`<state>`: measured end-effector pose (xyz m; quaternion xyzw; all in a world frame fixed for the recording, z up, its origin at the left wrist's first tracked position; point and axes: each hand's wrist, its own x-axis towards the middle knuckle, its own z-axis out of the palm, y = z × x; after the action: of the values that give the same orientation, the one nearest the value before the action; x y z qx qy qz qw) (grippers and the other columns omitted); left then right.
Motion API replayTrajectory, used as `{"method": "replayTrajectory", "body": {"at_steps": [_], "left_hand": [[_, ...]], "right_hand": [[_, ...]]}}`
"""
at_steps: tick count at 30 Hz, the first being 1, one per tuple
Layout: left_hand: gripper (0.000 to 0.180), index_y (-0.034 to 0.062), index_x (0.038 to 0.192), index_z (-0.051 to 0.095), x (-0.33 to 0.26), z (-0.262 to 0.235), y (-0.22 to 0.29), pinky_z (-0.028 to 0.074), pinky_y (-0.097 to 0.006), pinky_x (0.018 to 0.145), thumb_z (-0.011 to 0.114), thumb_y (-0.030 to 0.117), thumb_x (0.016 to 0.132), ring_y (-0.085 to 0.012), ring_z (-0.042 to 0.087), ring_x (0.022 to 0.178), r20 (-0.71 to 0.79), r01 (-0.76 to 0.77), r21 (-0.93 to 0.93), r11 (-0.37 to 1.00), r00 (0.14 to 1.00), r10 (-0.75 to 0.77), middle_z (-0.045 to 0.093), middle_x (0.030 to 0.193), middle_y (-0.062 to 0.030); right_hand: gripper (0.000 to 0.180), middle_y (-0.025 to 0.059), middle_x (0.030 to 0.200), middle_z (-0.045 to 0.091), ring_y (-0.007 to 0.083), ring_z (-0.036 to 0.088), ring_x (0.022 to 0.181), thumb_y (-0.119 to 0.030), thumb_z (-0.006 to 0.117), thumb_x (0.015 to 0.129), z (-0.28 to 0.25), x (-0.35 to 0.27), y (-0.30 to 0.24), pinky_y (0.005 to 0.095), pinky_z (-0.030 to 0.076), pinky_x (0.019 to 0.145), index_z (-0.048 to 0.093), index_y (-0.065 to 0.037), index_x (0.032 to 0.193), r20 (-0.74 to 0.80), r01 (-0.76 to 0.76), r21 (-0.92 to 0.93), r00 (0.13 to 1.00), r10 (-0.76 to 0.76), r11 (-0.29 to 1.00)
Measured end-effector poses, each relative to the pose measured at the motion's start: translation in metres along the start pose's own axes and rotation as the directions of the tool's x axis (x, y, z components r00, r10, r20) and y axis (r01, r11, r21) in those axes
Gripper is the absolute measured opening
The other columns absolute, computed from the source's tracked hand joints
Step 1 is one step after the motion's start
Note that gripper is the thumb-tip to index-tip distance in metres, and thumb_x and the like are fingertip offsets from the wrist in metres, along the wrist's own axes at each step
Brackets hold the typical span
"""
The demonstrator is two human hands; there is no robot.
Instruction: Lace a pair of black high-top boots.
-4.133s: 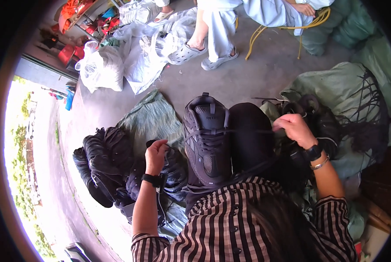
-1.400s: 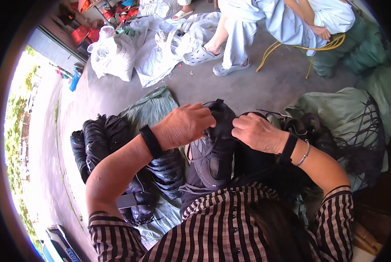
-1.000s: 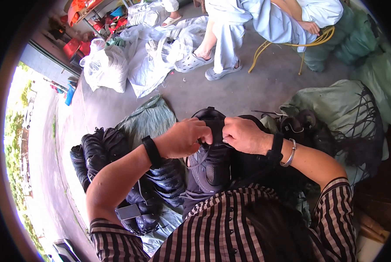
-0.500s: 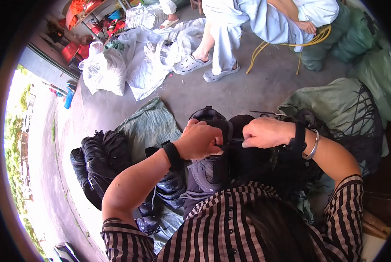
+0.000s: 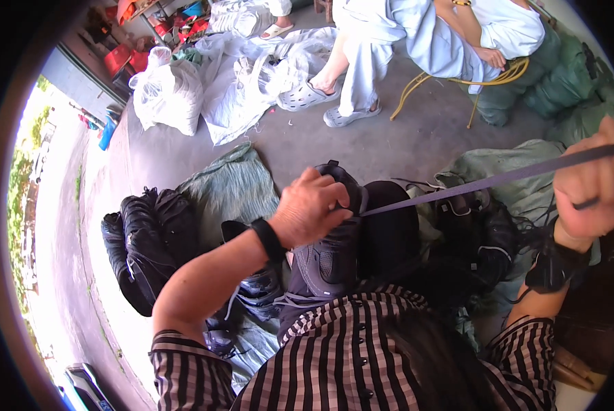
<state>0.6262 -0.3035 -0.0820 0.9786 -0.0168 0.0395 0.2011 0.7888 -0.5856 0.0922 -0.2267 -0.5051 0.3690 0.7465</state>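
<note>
A dark grey shoe (image 5: 324,264) rests on my lap, its heel end with a pull tab pointing away from me. My left hand (image 5: 311,209) is closed on the shoe's upper near its opening, thumb and fingertips at the lacing. From there a flat grey shoelace (image 5: 457,190) runs taut up to the right. My right hand (image 5: 591,181) grips the lace's far part, raised high at the right, fingers curled around it. The lace passes above my dark-trousered right knee (image 5: 392,219).
Piled dark shoes (image 5: 149,240) lie at the left beside a green woven sack (image 5: 235,181). More dark shoes (image 5: 492,240) and a green sack (image 5: 505,161) are at the right. Ahead, a person in light trousers (image 5: 361,68) sits on a yellow-framed chair (image 5: 502,75); white bags (image 5: 170,92) stand at far left.
My right hand has swung out and up to the right, drawing the shoelace into a long taut line. My left hand stays at the shoe.
</note>
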Motion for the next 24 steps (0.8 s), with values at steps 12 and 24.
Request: {"method": "replayTrajectory", "body": {"at_steps": [12, 24], "left_hand": [[0.026, 0.0087, 0.082, 0.057, -0.018, -0.028, -0.038, 0.052, -0.034, 0.073, 0.076, 0.005, 0.063, -0.0237, 0.055, 0.092, 0.109, -0.216, -0.085, 0.973, 0.968, 0.224, 0.054, 0.087, -0.0037], [0.014, 0.0043, 0.08, 0.06, -0.037, -0.011, -0.044, 0.048, -0.038, 0.077, 0.072, 0.011, 0.076, -0.0278, 0.056, 0.091, -0.126, -0.196, -0.282, 0.939, 0.978, 0.166, 0.057, 0.093, -0.0094]], "right_hand": [[0.013, 0.0099, 0.07, 0.066, 0.0164, 0.063, 0.06, -0.012, 0.06, 0.083, -0.024, -0.006, 0.205, 0.0284, 0.049, 0.059, 0.068, -0.006, 0.091, -0.433, -0.574, -0.73, 0.809, 0.399, 0.371], [0.008, -0.0001, 0.06, 0.057, 0.0055, 0.052, 0.056, -0.013, 0.063, 0.084, -0.082, 0.008, 0.229, 0.0231, 0.044, 0.052, 0.062, -0.005, 0.084, -0.66, -0.628, -0.584, 0.737, 0.15, 0.514]]}}
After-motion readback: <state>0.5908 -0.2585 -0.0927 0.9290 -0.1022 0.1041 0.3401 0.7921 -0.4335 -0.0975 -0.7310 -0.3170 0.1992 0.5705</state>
